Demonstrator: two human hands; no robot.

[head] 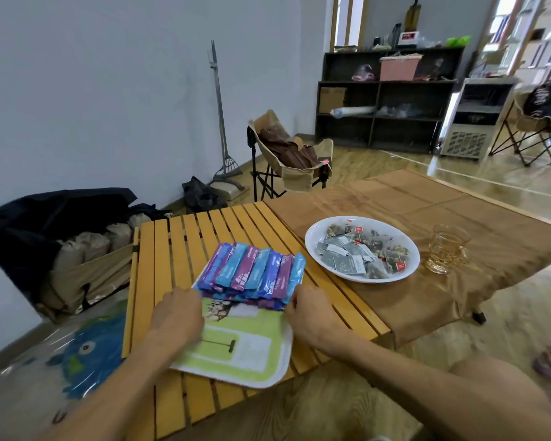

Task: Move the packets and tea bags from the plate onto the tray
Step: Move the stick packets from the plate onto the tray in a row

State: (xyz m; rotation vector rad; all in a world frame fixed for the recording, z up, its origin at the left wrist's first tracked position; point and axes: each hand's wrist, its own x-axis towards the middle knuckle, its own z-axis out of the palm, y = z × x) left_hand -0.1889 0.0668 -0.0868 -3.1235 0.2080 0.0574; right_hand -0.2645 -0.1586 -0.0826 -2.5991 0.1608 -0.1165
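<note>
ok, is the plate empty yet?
No, the plate holds a pile of tea bags, while the stick packets lie in a row on the tray.

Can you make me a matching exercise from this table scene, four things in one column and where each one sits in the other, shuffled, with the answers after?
Things:
1. stick packets
2. tea bags
3. glass cup
4. left hand

Places:
A. on the white plate
B. on the brown cloth, right of the plate
C. stacked on the tray
D. at the near left end of the packet stack

Pairs: 1-C, 2-A, 3-B, 4-D
</note>
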